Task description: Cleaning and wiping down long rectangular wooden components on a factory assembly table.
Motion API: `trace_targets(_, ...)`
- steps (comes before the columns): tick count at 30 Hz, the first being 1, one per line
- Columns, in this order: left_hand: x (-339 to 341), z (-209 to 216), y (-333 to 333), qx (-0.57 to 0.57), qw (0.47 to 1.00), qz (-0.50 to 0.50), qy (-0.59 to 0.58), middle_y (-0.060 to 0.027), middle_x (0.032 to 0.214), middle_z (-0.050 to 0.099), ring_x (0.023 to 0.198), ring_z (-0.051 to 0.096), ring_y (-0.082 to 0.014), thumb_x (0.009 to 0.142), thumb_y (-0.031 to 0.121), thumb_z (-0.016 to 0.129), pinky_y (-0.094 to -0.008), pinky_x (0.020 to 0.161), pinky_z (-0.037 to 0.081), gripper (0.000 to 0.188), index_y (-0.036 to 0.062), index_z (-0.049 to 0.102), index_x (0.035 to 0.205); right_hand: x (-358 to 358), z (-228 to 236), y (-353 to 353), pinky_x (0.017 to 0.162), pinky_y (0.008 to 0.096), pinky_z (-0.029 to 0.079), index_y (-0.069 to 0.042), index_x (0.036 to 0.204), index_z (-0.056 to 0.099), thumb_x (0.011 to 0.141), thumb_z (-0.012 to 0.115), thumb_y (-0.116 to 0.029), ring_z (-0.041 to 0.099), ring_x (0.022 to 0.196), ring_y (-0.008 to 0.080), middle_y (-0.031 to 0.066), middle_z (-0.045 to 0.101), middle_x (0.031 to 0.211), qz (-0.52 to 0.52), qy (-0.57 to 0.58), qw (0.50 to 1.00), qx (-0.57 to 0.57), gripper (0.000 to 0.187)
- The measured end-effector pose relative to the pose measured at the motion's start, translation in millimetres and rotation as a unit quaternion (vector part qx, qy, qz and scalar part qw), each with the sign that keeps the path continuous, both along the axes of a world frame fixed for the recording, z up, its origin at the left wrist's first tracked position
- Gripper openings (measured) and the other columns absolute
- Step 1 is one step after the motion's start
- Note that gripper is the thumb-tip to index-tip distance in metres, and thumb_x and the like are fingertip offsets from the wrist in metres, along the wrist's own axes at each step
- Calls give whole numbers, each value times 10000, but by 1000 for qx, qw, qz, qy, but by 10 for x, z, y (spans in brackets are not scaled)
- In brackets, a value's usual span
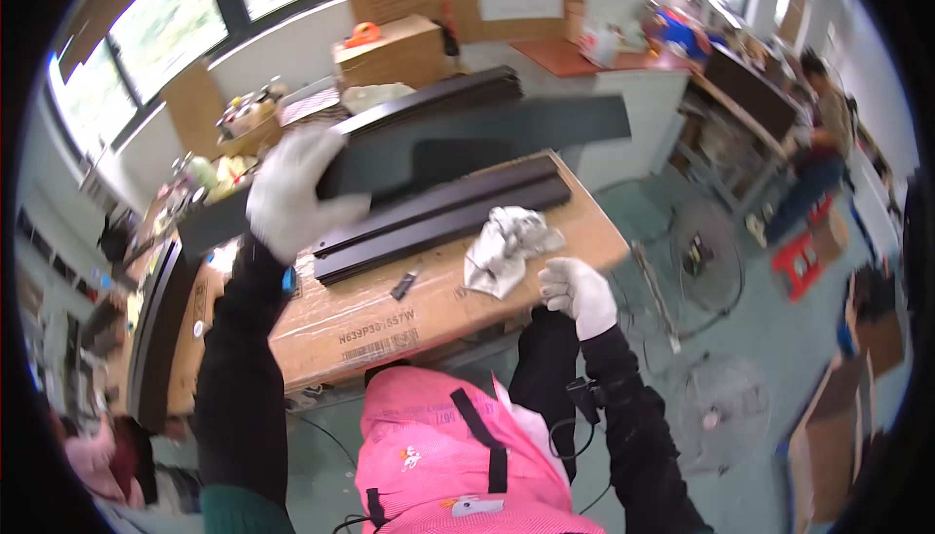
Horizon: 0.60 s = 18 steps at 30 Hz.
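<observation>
My left hand [297, 198], in a white glove, is at the left end of a long flat black panel [477, 140]. Thumb and fingers are on either side of that end, and both hand and panel are blurred by motion. Below the panel, a stack of dark strips [443, 222] lies on the cardboard-covered table [390, 325]. A crumpled whitish cloth [506, 250] rests right of the strips. Close to it, at the near right table edge, my gloved right hand [579, 295] has its fingers curled, with nothing visible in them. A small dark tool, perhaps a knife [405, 281], lies nearby.
More dark panels [438, 96] are stacked behind, and others [156, 330] at the left. A cardboard box [394, 52] bears an orange tape roll [362, 35]. Floor fans [693, 254] stand to the right. One person [823, 135] is at the far right, another [97, 456] lower left.
</observation>
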<state>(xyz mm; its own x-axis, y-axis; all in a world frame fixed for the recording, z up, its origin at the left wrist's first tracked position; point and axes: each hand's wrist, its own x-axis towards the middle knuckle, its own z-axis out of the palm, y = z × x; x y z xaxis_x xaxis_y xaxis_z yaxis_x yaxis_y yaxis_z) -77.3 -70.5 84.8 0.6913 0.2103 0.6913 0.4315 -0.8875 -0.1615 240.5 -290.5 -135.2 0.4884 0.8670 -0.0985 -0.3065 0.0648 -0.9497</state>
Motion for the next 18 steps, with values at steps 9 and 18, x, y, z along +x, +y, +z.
trace_targets(9,573,602,2650,-92,967,233,45,-129,1319,613,1192,631,-337,736,468,795,-414,1032,514,723,40,646,1299,150,-871,1733,1127,513,382,49,1367,526,907,706,-441,498,1315,456,292,536,1404,-291,-534,773,-178,695)
trace_targets(18,1428,-635,4930,-255,940,206,95,-255,1291,565,1236,589,-378,769,520,776,-422,1056,496,798,-57,592,1289,83,-1168,1771,1108,530,378,8,1334,567,1006,487,-403,517,1273,425,241,575,1350,-242,-597,704,-299,532)
